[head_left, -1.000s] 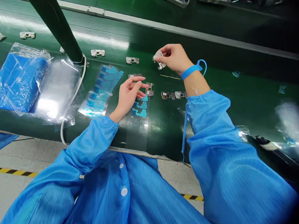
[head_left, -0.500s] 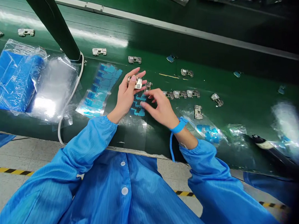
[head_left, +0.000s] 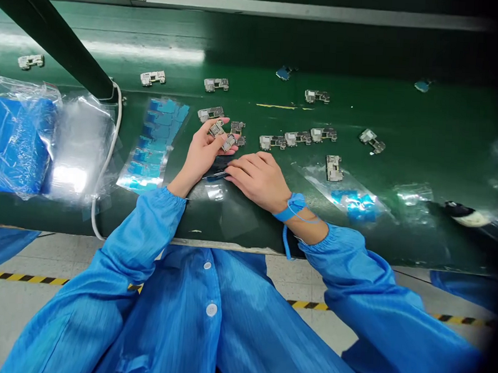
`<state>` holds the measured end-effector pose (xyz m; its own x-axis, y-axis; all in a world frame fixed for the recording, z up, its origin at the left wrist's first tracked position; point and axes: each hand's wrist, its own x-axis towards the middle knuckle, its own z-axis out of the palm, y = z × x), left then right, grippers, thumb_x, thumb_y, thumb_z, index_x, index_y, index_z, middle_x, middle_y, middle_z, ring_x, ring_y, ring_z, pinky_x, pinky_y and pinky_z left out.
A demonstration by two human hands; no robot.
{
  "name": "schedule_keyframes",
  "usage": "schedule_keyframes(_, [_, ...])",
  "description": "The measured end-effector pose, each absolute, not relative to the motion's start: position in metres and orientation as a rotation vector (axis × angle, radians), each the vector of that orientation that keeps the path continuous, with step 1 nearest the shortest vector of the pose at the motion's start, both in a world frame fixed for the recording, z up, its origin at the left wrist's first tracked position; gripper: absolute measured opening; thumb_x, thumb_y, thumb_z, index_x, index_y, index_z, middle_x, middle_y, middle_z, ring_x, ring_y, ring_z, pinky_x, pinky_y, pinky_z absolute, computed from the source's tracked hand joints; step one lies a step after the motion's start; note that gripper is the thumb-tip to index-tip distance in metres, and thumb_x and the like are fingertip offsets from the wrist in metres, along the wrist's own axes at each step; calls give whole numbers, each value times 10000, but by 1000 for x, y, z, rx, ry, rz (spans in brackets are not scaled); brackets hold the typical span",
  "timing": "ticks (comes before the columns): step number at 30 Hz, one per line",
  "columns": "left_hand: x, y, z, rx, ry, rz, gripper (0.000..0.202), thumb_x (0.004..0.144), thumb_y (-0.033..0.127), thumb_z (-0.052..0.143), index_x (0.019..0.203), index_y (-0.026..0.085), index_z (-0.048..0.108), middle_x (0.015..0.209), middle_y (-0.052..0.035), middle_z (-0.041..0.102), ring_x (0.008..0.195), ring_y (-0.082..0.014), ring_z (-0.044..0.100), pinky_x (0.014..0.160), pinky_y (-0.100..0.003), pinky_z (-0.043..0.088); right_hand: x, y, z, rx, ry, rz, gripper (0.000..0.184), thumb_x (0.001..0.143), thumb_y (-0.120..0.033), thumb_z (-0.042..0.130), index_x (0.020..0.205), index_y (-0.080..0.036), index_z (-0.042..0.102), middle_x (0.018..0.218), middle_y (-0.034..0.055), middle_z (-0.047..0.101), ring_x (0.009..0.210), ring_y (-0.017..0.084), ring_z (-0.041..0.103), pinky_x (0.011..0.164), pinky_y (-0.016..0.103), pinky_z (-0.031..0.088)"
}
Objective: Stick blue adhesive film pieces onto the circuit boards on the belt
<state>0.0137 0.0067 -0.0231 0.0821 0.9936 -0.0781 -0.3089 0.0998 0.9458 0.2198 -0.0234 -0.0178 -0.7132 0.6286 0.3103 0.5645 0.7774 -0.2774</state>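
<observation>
My left hand (head_left: pixel 202 156) holds a small silver circuit board (head_left: pixel 228 144) between thumb and fingers. My right hand (head_left: pixel 261 182) is just to its right, fingers bent together at the edge of a clear sheet (head_left: pixel 216 176) with dark-looking film pieces. Its fingertips are partly hidden, though they appear to pinch the sheet. Close beyond the left hand lie another circuit board (head_left: pixel 210 114) and a darker one (head_left: pixel 237 131). A row of boards (head_left: pixel 298 138) stretches off to the right. A blue band (head_left: pixel 292 207) circles my right wrist.
Left of my hands lies a clear sheet of blue film pieces (head_left: pixel 160 132). Beyond it are a white cable (head_left: pixel 117 124), a dark post (head_left: pixel 60 37) and a bagged blue stack (head_left: pixel 20 135). A plastic bag with blue pieces (head_left: pixel 356 203) and a black-and-white object (head_left: pixel 467 214) are at right.
The view has shifted. My right hand's spread fingers have closed at the sheet, whose blue pieces now look dark. The board in my left hand has turned.
</observation>
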Motion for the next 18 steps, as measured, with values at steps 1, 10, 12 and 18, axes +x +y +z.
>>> schedule_keyframes(1, [14,7,-24,954,967,1222,468,946,420,844,1346,271,653,1015,-49,840,842,-211,823,957,-430,694,221,-25,-16,-889,-2564,189,284,1193,-310,517,1176,-281,799,1323,83,839,1216,307,692,1046,536,461])
schedule_keyframes(10, [16,8,-30,1005,1012,1183,538,943,445,841,1400,282,610,1161,-94,834,1132,-295,843,1084,-495,656,219,-32,-1,-925,-2194,1102,138,1034,-319,723,944,-220,691,977,81,816,896,246,735,866,434,583])
schedule_keyframes(12, [17,8,-31,999,1004,1201,495,949,417,836,1343,278,571,1207,-103,831,1187,-284,833,1092,-474,650,220,-30,4,-926,-1981,1488,222,991,-395,797,901,-223,689,982,67,831,917,234,771,899,419,605])
schedule_keyframes(18, [15,4,-19,1040,968,1204,500,892,447,903,1273,261,639,1242,-90,849,881,-204,824,867,-366,676,226,-18,3,-870,-1453,1627,385,775,-482,1037,834,-225,756,804,-18,712,707,129,623,707,298,550])
